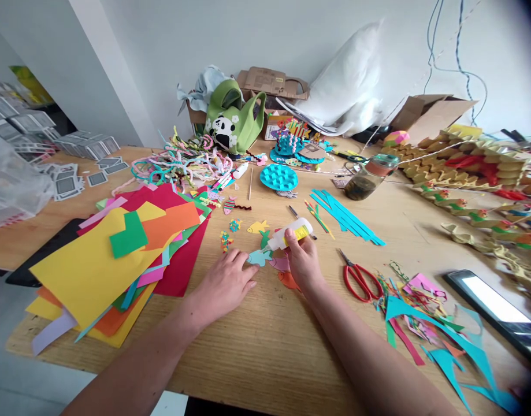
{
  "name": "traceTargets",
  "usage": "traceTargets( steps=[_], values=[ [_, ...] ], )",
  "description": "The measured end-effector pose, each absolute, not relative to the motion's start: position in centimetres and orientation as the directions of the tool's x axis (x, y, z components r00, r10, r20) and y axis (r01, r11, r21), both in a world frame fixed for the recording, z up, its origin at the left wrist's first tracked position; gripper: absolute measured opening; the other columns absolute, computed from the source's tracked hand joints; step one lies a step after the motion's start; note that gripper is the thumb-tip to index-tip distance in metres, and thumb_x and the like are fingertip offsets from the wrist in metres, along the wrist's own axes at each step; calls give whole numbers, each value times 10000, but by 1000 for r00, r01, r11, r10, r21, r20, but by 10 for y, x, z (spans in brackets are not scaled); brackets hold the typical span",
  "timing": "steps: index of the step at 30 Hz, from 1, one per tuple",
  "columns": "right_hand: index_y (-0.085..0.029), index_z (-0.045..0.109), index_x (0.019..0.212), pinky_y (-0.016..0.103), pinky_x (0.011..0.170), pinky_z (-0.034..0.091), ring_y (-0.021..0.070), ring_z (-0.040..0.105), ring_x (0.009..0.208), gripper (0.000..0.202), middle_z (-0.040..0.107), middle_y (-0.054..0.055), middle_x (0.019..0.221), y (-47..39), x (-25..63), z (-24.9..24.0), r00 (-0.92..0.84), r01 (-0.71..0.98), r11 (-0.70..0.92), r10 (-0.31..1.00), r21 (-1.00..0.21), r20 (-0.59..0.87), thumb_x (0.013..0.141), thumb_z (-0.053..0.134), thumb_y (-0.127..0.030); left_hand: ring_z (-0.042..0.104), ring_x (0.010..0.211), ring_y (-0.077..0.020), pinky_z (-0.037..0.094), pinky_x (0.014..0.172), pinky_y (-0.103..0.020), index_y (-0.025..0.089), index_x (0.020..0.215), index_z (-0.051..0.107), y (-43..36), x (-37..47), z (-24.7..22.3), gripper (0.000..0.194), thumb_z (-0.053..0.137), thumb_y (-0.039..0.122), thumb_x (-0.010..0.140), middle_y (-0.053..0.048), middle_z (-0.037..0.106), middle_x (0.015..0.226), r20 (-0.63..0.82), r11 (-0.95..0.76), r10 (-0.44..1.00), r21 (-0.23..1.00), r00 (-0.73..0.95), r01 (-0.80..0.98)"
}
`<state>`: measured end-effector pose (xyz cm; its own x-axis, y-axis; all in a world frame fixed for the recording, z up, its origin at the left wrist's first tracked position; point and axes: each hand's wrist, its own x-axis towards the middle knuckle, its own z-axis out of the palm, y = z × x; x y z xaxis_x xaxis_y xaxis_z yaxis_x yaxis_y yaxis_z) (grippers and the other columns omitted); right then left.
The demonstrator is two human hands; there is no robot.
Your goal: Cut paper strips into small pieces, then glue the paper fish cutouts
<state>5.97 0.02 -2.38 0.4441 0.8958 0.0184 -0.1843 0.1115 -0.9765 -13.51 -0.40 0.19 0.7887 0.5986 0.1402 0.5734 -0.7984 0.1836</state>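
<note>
My right hand grips a white glue bottle with a yellow label, tilted so its nozzle points down-left at a light blue paper fish. At that fish's left edge rest the fingertips of my left hand, its thumb apart from the fingers. Around the bottle lie a yellow paper fish, a green one, a pink one and an orange one, partly covered by my right hand. Small clusters of coloured bits lie left of the yellow fish.
Stacked coloured paper covers the left side. Red-handled scissors, paper scraps and a phone lie right. Blue strips, a glass jar, a blue paper disc and a green panda bag stand or lie farther back.
</note>
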Motion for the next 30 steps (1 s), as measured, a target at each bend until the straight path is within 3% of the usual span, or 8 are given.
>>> traceTargets(
  steps=[7, 17, 30],
  values=[
    [-173, 584, 792, 269, 525, 465, 153, 580, 574, 394, 620, 20, 697, 1, 61, -28, 414, -275, 134, 910, -952, 9, 772, 677, -555, 462, 1126, -250, 416, 1004, -451, 221, 1150, 598, -4, -135, 3, 264, 538, 288, 902, -84, 539, 1083, 130, -795, 603, 183, 787, 578],
    [-162, 606, 804, 257, 541, 453, 143, 578, 578, 369, 628, 16, 695, 2, 63, -31, 432, -266, 148, 902, -953, 19, 781, 686, -521, 463, 1124, -253, 422, 996, -450, 217, 1158, 593, -4, -135, 3, 271, 536, 290, 904, -84, 534, 1073, 127, -797, 600, 186, 790, 575],
    [-161, 582, 807, 300, 596, 440, 173, 556, 649, 434, 617, 43, 731, -1, 60, -20, 468, 30, 174, 868, -984, 167, 749, 664, -584, 463, 1110, -256, 434, 972, -441, 213, 1164, 587, -6, -134, 6, 278, 533, 301, 906, -78, 526, 1089, 103, -794, 605, 161, 790, 587]
  ],
)
